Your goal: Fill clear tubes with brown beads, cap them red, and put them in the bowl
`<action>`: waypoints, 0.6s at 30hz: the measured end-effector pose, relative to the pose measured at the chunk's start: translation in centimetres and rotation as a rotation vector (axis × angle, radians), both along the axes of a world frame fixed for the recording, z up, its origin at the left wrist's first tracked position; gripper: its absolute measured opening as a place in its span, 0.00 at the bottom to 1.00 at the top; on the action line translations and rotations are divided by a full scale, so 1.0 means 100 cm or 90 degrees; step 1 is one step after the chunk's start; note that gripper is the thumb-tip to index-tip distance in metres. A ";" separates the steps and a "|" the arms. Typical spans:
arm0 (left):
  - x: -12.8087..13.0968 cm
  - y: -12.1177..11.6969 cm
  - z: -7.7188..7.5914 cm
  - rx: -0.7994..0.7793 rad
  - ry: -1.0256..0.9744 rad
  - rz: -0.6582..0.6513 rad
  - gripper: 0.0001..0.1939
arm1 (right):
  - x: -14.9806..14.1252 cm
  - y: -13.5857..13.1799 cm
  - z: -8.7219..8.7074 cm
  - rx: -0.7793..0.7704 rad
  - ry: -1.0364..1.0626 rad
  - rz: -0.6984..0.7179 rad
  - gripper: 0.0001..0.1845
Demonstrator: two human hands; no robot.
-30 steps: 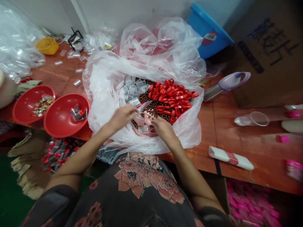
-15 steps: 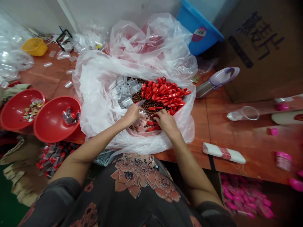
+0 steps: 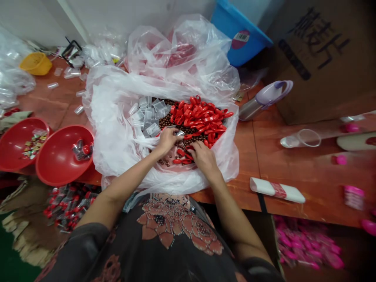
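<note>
Middle of picture, inside big plastic bag (image 3: 111,117): left hand (image 3: 167,141) fingers pinch small clear packet (image 3: 179,133); right hand (image 3: 204,158) fingers bent over red pieces (image 3: 183,156), grip unclear. Big heap of red pieces, brown beads (image 3: 176,125) left; few filled packets in red bowl (image 3: 55,160).

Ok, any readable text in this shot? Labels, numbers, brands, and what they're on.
Nothing can be quoted with confidence.
Cardboard box: large dark printed Chinese characters, too skewed to read.
Blue plastic bin: barcode sticker, digits too small to read.
White packet: red band, any markings too blurred to read.
</note>
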State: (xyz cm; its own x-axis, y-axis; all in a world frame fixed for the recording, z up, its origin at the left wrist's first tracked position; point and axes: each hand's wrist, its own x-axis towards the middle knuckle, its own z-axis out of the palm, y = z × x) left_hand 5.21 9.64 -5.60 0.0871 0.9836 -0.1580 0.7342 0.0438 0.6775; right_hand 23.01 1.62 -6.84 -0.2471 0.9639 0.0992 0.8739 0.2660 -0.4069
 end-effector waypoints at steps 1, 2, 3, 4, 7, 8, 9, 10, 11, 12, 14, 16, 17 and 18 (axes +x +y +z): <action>0.002 0.002 0.001 0.001 0.005 0.003 0.20 | 0.000 0.000 -0.001 0.008 0.003 0.003 0.12; 0.004 0.003 0.002 0.004 0.018 0.008 0.20 | 0.000 0.000 -0.002 0.014 0.002 0.004 0.12; 0.007 0.005 0.003 0.009 0.037 0.015 0.20 | 0.000 -0.001 -0.003 0.019 -0.002 0.003 0.12; 0.009 0.007 0.003 0.016 0.060 0.022 0.19 | 0.000 -0.001 -0.005 0.023 -0.005 0.001 0.12; 0.017 0.013 -0.001 0.039 0.098 0.032 0.20 | 0.000 -0.001 -0.010 0.040 0.006 0.004 0.13; 0.019 0.014 -0.004 0.045 0.089 0.033 0.21 | 0.000 -0.001 -0.012 0.047 0.021 0.008 0.13; 0.021 0.015 -0.007 0.054 0.069 0.035 0.21 | 0.000 -0.002 -0.014 0.055 0.041 0.013 0.13; 0.022 0.016 -0.011 0.062 0.039 0.039 0.21 | 0.000 -0.002 -0.015 0.063 0.066 0.017 0.14; 0.023 0.016 -0.015 0.068 0.003 0.046 0.21 | 0.001 -0.003 -0.017 0.071 0.094 0.018 0.14; 0.023 0.016 -0.019 0.072 -0.039 0.053 0.21 | 0.001 -0.004 -0.017 0.077 0.124 0.017 0.15; 0.021 0.015 -0.024 0.071 -0.123 0.064 0.21 | 0.002 -0.005 -0.017 0.084 0.189 0.003 0.16; 0.019 0.012 -0.027 0.048 -0.203 0.066 0.18 | 0.002 -0.008 -0.015 0.083 0.258 -0.036 0.15; 0.017 0.011 -0.027 0.029 -0.242 0.066 0.17 | 0.002 -0.009 -0.014 0.079 0.296 -0.071 0.15; 0.016 0.008 -0.027 0.004 -0.284 0.066 0.17 | 0.001 -0.010 -0.013 0.072 0.336 -0.113 0.15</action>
State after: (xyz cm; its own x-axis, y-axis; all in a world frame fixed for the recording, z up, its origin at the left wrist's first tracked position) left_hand 6.79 10.47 -8.26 0.0467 0.9916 -0.1209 0.3620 0.0960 0.9272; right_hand 23.15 0.58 -8.11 0.0290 0.9622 0.2707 0.5950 0.2010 -0.7782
